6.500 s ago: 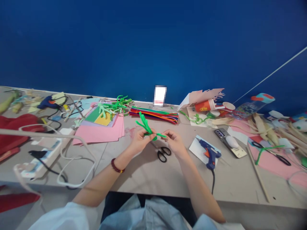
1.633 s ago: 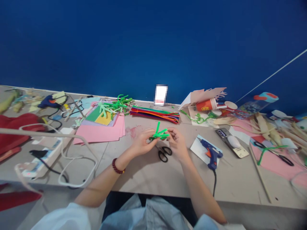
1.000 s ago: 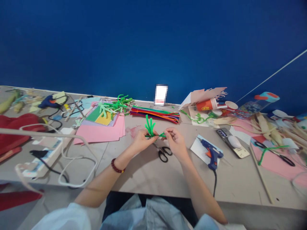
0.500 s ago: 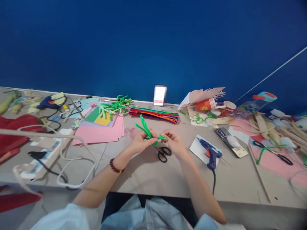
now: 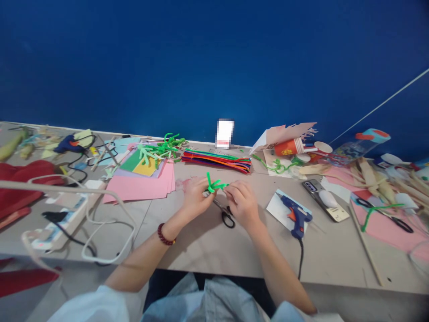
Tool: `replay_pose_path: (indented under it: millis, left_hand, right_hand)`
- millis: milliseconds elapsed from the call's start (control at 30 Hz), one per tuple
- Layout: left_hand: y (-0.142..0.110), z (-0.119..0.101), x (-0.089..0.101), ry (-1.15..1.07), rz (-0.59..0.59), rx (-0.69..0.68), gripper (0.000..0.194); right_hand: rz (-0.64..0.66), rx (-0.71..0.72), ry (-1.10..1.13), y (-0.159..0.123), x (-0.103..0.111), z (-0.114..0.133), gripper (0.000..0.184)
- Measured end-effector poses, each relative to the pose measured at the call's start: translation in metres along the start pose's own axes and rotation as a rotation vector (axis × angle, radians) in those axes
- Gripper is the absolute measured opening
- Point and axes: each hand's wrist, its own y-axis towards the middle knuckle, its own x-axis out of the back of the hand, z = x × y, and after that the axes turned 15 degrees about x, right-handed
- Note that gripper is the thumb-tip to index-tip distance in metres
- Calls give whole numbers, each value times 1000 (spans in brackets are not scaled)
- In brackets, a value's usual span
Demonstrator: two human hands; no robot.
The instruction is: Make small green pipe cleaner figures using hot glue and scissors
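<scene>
Above the middle of the table, both my hands pinch a bright green pipe cleaner [image 5: 213, 184], now bent into a small multi-armed shape. My left hand [image 5: 196, 197], with a dark red bead bracelet [image 5: 164, 235] on its wrist, holds the shape's base. My right hand [image 5: 241, 205] grips the thin end stretching toward it. Black-handled scissors [image 5: 227, 218] lie on the table under my hands, their blades hidden by my right hand.
A blue glue gun [image 5: 296, 219] lies on a card to the right. Beyond stand a pink paper stack [image 5: 140, 185], green pipe-cleaner pieces [image 5: 162, 150] and a multicoloured pipe-cleaner bundle [image 5: 216, 161]. A power strip [image 5: 63, 223] and cables lie left; a phone [image 5: 323, 199] lies right.
The green pipe cleaner has gone from long loops to a smaller, tighter shape. My hands have moved closer together, and my right hand now covers part of the scissors.
</scene>
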Motion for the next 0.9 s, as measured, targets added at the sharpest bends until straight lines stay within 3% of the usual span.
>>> replay_pose_path:
  millis: [133, 267, 400, 500, 767, 900]
  left_hand:
    - [1, -2, 2, -20, 105, -77, 9]
    - [6, 0, 2, -52, 181, -4, 12]
    - [7, 1, 1, -88, 251, 136, 20]
    - [7, 1, 0, -114, 249, 165, 21]
    - [6, 4, -1, -39, 234, 114, 18]
    - [4, -1, 2, -94, 268, -75, 14]
  right_hand:
    - [-113, -150, 136, 1, 1, 1, 14]
    - [-128, -308, 226, 1, -1, -1, 14]
    - [-97, -286, 239, 0, -1, -2, 15]
    - [-63, -266, 242, -1, -2, -2, 16]
    - [-104, -360, 321, 1, 0, -1, 13]
    - [-165, -584, 624, 3, 1, -6, 15]
